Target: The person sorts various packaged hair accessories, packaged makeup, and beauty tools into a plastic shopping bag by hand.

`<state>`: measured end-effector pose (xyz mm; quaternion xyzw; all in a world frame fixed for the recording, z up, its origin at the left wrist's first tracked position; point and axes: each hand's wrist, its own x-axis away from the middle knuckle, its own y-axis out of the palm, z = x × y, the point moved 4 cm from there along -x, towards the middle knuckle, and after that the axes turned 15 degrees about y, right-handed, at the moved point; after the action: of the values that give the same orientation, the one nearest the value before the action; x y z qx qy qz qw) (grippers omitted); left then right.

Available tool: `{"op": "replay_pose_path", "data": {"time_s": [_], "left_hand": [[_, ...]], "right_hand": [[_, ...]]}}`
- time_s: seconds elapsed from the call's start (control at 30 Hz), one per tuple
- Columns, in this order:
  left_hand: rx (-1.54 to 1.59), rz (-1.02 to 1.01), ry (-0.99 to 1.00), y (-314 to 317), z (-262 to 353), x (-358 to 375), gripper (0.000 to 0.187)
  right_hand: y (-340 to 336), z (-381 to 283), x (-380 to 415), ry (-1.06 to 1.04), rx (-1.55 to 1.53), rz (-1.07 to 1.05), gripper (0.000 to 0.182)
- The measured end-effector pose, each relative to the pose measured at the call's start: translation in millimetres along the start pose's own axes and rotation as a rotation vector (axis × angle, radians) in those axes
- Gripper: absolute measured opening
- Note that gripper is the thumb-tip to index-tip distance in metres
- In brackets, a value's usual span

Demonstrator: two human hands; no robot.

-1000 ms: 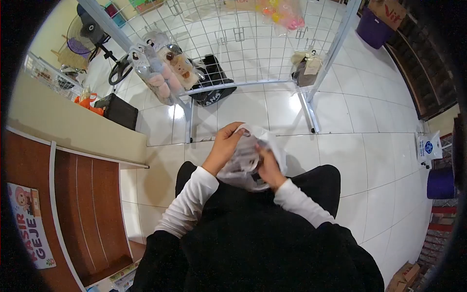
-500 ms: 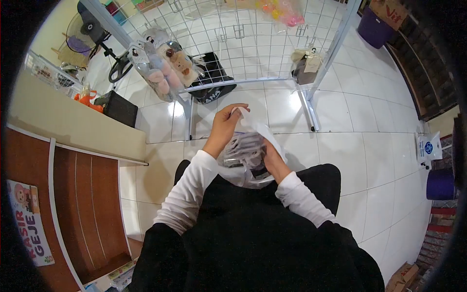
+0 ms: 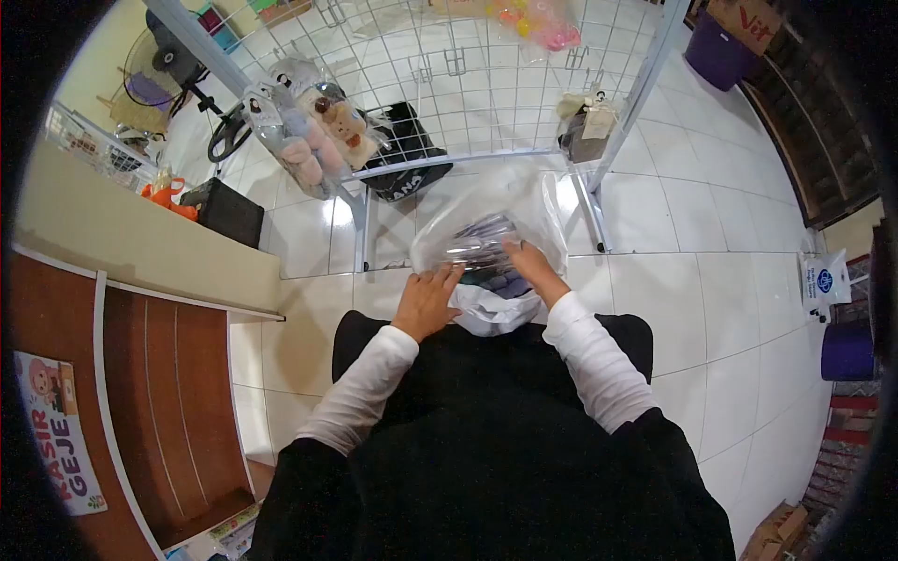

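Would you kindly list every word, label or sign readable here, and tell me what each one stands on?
"KASIR GEJE": the sign at the lower left.
"Vit": the cardboard box at the upper right.
Black bag, upper centre: white letters, partly lost, no sure reading.
White bag, far right: blue print too small to read.
Hanging toy packages: labels too small to read.
Whitish plastic bag in front: no readable text.

The plastic bag (image 3: 494, 313) is translucent white, its contents (image 3: 482, 232) mainly greyish purple, the sleeves (image 3: 599, 365) plain white, the garment (image 3: 486, 458) plain black, the floor tiles (image 3: 659, 299) white, the shelf (image 3: 159, 402) brown, and the sign (image 3: 64, 439) white with red and purple lettering.
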<state>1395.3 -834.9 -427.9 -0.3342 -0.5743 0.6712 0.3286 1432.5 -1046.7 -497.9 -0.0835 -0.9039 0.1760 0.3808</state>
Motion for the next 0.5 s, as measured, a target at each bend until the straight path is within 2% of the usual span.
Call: {"op": "replay_pose_path", "data": {"time_s": [0.1,0.2,0.3,0.4,0.5], "left_hand": [[-0.065,-0.258,-0.029,8.4,-8.9,-1.0,0.059],[-0.189,-0.177,0.023,17.3,-15.2,6.5,0.029],[-0.197,-0.182,0.031,-3.7,-16.2,10.4,0.006],[-0.226,-0.129,0.052,-42.2,-23.3,20.0,0.008],[-0.24,0.023,-0.021,-93.3,-25.2,31.6,0.009]], "right_hand": [[-17.0,-11.4,43.2,-0.542,0.386,0.38,0.033],[-50.4,-39.1,92.0,-0.609,0.594,0.811,0.033],[-82.7,-16.0,52.8,-0.537,0.36,0.952,0.028],[-99.5,-15.1,32.5,-0.401,0.429,0.572,0.025],[-106.7,-37.0,71.4,-0.598,0.223,0.587,0.02]]}}
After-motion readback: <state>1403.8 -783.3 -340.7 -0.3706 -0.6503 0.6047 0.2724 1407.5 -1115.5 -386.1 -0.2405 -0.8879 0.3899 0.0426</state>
